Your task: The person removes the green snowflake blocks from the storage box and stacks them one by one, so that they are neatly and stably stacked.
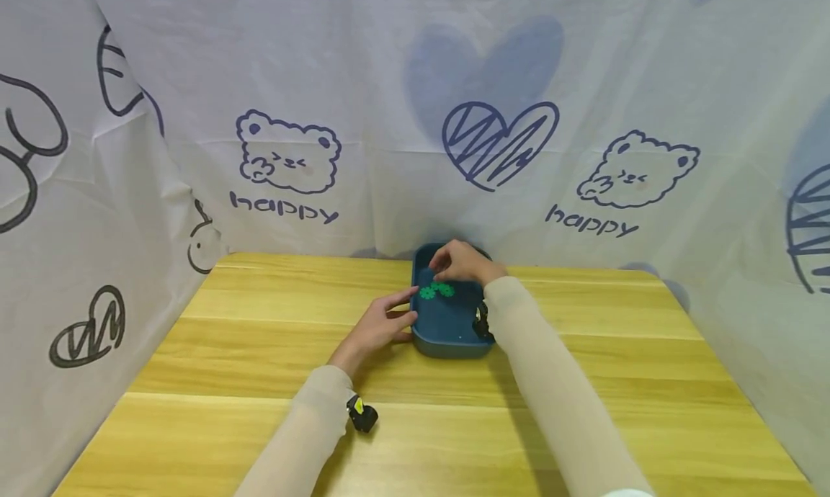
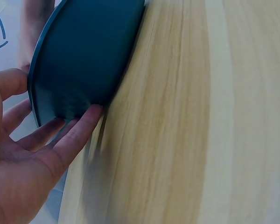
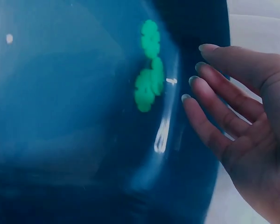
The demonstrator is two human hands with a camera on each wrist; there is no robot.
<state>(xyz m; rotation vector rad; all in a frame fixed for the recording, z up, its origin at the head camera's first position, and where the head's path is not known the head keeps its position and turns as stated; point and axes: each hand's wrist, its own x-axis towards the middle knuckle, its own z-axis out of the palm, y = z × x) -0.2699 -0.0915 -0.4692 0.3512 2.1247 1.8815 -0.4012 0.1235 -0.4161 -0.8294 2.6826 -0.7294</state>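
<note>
A deep blue-green plastic bin (image 1: 447, 349) stands at the back of the table. Inside it, several small green notched, flower-like discs (image 1: 427, 293) lie joined or touching in a cluster. The same green discs (image 3: 149, 39) show near the wall in the right wrist view. My left hand (image 1: 382, 320) rests against the bin's left side, its spread fingers (image 2: 77, 135) touching the outer wall and the thumb at the rim. My right hand (image 1: 462, 261) is over the far end of the bin, fingers (image 3: 207, 93) loosely bent, beside the discs, with nothing visible between them.
The wooden table (image 1: 415, 439) stretches around the bin on both sides and in front. A white cloth (image 1: 382, 65) with printed bears and hearts hangs behind the bin and along the sides. Small black cameras (image 1: 363, 415) sit on both wrists.
</note>
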